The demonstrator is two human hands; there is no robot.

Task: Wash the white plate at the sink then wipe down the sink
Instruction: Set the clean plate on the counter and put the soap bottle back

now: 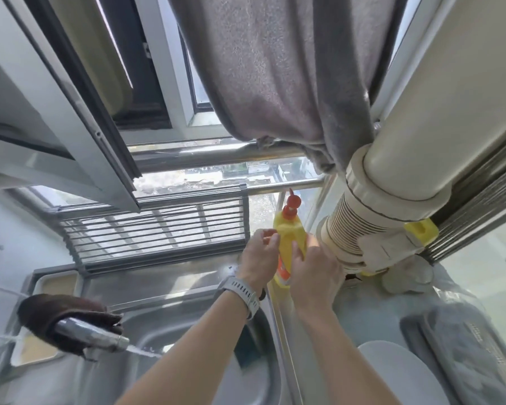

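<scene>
Right hand [313, 267] wrapped round yellow soap bottle [289, 238] at sink's right rim; left hand [259, 258], watch on wrist, pinching bottle's near side. Steel sink [173, 325] below left, faucet [91, 334] running, brown cloth [56, 311] draped over. White plate [398, 372] on tabletop, lower right.

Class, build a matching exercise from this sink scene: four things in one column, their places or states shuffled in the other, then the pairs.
1. yellow bottle
2. brown cloth
3. white plate
4. grey towel

a. draped over the tap
b. hanging above the window rail
c. gripped by both hands
d. lying on the counter right of the sink

Pairs: 1-c, 2-a, 3-d, 4-b
</scene>
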